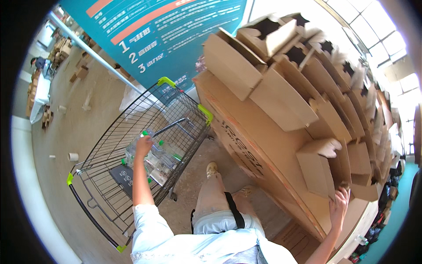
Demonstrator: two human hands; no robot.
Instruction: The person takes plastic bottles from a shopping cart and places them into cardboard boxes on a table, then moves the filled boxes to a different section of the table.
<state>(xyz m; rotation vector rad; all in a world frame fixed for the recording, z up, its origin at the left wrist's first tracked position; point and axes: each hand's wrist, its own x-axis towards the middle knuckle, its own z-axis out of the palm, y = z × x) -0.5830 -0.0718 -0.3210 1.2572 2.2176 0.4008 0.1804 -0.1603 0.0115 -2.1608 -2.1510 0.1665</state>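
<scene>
My left hand (143,145) reaches down into a wire shopping cart (101,147) with bright green corner pieces. Its fingers are closed round a clear plastic bottle (148,132) with a green cap. Several more clear bottles (162,159) with green caps lie in the cart beneath my arm. At the right, my right hand (339,206) grips the lower edge of an open brown cardboard box (317,169). This box sits at the near end of stacked open boxes, on top of a large carton.
The large printed carton (237,132) stands close on my right, with rows of open boxes (307,79) on it. A teal printed board (162,39) rises behind the cart. White rolls (73,156) lie on the floor at left; a person (39,63) is far off.
</scene>
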